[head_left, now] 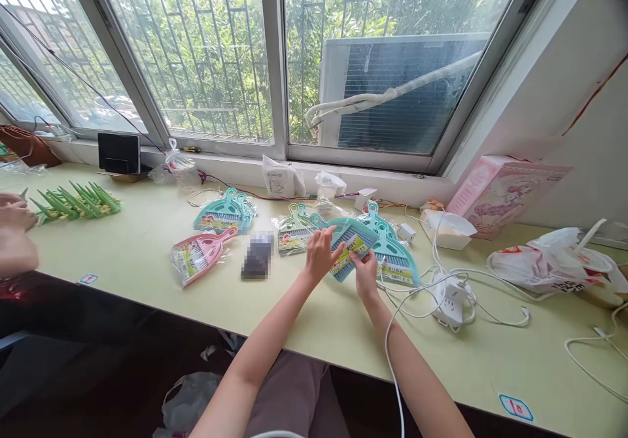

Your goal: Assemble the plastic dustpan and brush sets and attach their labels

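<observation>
A teal dustpan and brush set (352, 245) with a yellow-green label is held tilted just above the table, its handle toward the upper left. My left hand (320, 253) grips its left side, thumb lying across the front. Around the lower right edge, my right hand (366, 272) is closed, thumb on the label. Behind and to the right lie more teal dustpan sets (395, 261), partly hidden by the held one. A green dustpan set (294, 232) rests left of my left hand. Farther left are a pink dustpan set (202, 253) and a stack of teal sets (226, 212).
A pixelated dark object (258, 255) lies on the table (147, 183). White cables run from a power strip (451, 297) past my right arm. A plastic bag (549, 258) and pink box (505, 193) stand right. Another person's hand (17, 212) is near green plant-like items (78, 201).
</observation>
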`<act>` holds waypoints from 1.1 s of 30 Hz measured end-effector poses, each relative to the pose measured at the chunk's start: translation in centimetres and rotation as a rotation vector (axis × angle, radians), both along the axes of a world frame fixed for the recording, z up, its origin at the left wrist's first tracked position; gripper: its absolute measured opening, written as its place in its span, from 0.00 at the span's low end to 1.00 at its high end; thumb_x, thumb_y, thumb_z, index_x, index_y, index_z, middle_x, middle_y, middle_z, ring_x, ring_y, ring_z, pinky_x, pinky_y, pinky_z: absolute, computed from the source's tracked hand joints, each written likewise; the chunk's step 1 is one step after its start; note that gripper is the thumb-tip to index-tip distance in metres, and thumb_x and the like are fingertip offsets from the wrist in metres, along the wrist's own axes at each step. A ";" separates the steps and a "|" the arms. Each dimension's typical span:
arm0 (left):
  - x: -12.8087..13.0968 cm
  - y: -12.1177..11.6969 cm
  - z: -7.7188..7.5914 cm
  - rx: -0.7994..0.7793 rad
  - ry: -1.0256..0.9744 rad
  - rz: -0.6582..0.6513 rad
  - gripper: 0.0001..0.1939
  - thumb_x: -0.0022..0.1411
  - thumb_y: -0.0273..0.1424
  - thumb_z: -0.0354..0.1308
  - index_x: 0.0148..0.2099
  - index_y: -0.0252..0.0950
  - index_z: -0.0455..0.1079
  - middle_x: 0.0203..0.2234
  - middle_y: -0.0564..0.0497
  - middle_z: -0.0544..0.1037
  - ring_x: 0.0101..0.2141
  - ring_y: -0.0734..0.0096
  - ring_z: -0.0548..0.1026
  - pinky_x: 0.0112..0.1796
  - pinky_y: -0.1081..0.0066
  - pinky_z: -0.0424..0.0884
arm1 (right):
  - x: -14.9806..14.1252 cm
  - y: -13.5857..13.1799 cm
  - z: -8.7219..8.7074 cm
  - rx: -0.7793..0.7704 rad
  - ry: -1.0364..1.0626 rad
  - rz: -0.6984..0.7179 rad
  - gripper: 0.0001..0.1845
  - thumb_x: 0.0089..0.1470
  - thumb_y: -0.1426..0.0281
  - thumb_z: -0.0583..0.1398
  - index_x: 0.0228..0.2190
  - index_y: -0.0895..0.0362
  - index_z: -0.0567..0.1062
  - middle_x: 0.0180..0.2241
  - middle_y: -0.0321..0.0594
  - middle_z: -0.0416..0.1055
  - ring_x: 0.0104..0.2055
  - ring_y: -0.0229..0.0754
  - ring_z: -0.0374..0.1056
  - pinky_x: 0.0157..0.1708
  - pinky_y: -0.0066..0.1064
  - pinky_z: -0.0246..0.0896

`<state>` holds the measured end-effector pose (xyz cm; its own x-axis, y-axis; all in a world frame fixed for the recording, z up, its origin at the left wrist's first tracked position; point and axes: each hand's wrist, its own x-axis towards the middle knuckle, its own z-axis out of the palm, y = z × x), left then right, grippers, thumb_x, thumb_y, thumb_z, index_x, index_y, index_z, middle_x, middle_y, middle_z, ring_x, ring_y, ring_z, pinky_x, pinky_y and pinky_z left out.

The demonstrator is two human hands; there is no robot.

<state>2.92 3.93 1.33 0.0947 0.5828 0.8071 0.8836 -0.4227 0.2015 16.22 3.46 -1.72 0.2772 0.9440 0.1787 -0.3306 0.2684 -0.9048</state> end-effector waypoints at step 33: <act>4.6 -1.6 2.7 -0.049 -0.209 -0.401 0.14 0.67 0.30 0.52 0.53 0.40 0.71 0.60 0.43 0.68 0.65 0.54 0.58 0.63 0.45 0.54 | 0.6 -0.1 1.4 -0.007 0.303 0.136 0.20 0.34 0.72 0.68 0.35 0.54 0.76 0.37 0.36 0.77 0.46 0.42 0.72 0.48 0.33 0.67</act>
<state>7.51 2.38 4.04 0.1583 0.5716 0.8051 0.5902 -0.7085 0.3870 16.80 3.37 -0.34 0.1880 0.9770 0.1004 -0.6176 0.1971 -0.7614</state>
